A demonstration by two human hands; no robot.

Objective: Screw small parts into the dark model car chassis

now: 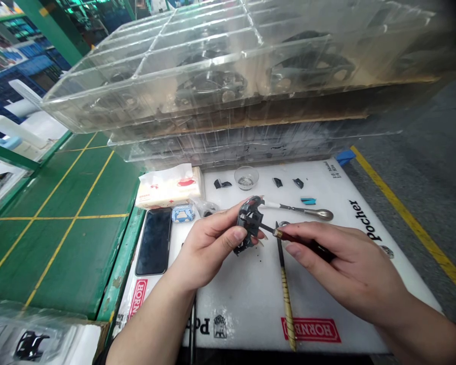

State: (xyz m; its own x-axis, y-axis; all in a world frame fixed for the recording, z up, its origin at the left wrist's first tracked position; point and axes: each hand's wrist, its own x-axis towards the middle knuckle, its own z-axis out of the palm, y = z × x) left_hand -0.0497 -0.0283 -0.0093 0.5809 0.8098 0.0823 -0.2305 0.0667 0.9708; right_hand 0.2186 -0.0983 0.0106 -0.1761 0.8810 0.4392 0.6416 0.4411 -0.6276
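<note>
My left hand (pixel 213 241) is closed around a dark grey model car body (pixel 247 220), holding it tilted above the white foam sheet (pixel 235 289). Between the fingers of my right hand (pixel 338 258) is a slim tool with a dark red handle (pixel 296 241) and a flat metal blade. The blade's tip reaches into the car body; the exact contact point is too small to make out. Under my right hand lies a file with a yellow wrapped handle (pixel 287 299). A metal tool with a rounded silver handle (pixel 319 214) rests just beyond the car body.
Stacked clear plastic trays (pixel 213 86) with car bodies loom behind the sheet. A small clear cup (pixel 246 178) and several dark parts (pixel 276 182) lie before them. On the left are a tissue pack (pixel 171 187), a phone (pixel 154 243) and a green conveyor belt (pixel 61 203).
</note>
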